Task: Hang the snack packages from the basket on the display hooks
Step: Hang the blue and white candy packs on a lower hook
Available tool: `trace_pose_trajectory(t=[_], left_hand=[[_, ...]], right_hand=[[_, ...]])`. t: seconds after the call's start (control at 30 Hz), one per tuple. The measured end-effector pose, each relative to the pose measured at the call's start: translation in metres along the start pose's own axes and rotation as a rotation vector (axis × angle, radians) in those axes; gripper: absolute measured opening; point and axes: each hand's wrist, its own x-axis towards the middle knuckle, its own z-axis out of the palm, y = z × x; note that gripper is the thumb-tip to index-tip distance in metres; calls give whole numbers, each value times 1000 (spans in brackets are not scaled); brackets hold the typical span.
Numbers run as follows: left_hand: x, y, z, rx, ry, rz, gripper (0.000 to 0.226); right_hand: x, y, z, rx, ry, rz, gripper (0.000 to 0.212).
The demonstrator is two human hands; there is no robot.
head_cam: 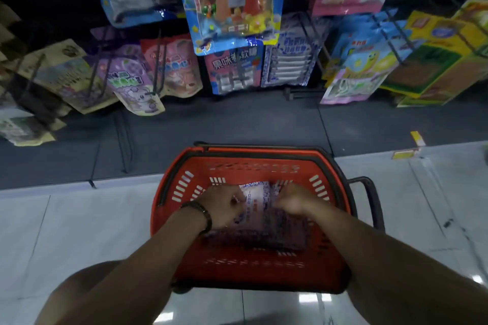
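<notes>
1. My left hand (224, 204) and my right hand (295, 199) reach down into the red basket (250, 158), which stands on the white tile floor (79, 232) just in front of the dark display rack.
2. The snack packages (254, 199), a stack of blue-and-white packs, lie flat on the basket's bottom.
3. My hands are apart. The left is at the stack's left edge and the right at its right edge, with the top pack showing between them.
4. The fingers of both hands curl down onto the top pack and grip it. Motion blur hides the fingertips themselves.
5. A dark bracelet (204, 212) circles my left wrist.
6. The display hooks (159, 60) jut from the rack above the basket, loaded with hanging bags. A row of blue-and-white bags (287, 60) hangs right of centre, patterned like the packs in the basket.
7. A black handle (369, 200) sticks out at the basket's right side.
</notes>
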Motion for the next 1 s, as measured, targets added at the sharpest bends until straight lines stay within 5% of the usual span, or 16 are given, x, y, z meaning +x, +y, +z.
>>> trace_pose_trajectory(t=[0.1, 0.23, 0.37, 0.47, 0.6, 0.67, 0.73, 0.83, 1.0], left_hand=[[9, 6, -1, 82, -44, 34, 32], [20, 2, -4, 112, -122, -11, 58], [26, -2, -3, 112, -172, -14, 58], [28, -7, -3, 171, -172, -5, 58], [34, -13, -6, 144, -217, -49, 57], [34, -13, -10, 129, -201, -54, 58], [30, -13, -13, 125, -192, -57, 62], [24, -17, -16, 129, -170, -63, 71], [-2, -18, -13, 74, -86, 18, 87]], right_hand=[[12, 3, 33, 21, -45, 85, 22], [21, -4, 72, 137, -57, 105, 37], [21, -7, 81, 483, -13, 233, 38], [30, -7, 82, 365, -26, 168, 44], [33, -15, 85, 550, -83, 256, 30], [24, -29, 80, 594, -54, 257, 7], [13, -43, 72, 660, -10, 216, 8], [-2, -54, 55, 776, -4, 165, 36], [-44, -57, 7, 1123, -67, 121, 29]])
